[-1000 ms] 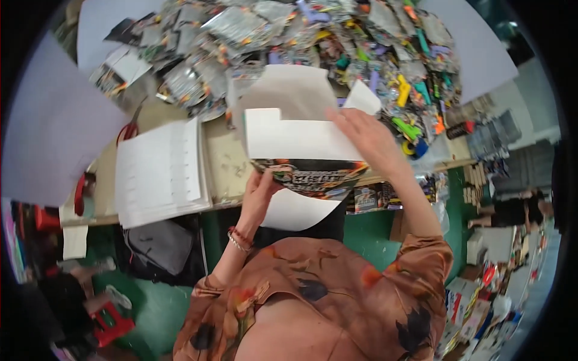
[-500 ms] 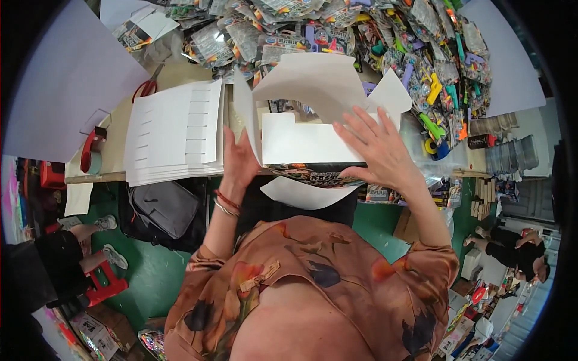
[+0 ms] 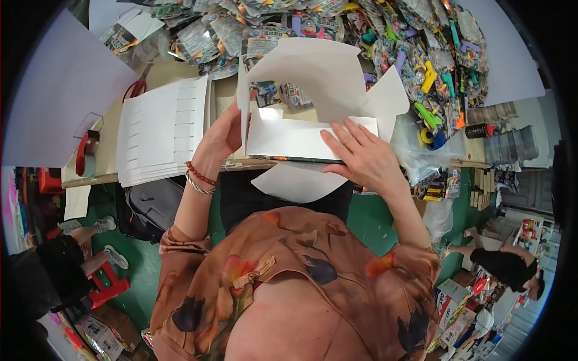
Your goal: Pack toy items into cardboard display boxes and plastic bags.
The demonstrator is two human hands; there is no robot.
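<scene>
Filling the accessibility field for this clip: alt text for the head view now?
Person's two hands at an open white cardboard box: left hand against its left side, fingers partly hidden, right hand spread over its near panel. Left of it on the table lie stacked white sheets and red-handled scissors; beyond sprawls a pile of packaged colourful toys.

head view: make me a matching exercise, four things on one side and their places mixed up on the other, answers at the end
Things
1. red-handled scissors
2. left hand
3. right hand
4. dark bag

Places
A. on the near white panel of the open carton, toward its right end
B. lower than the tabletop
C. on the table, just beyond the stack of white sheets
D. at the carton's left side

Pairs: 1-C, 2-D, 3-A, 4-B
</scene>
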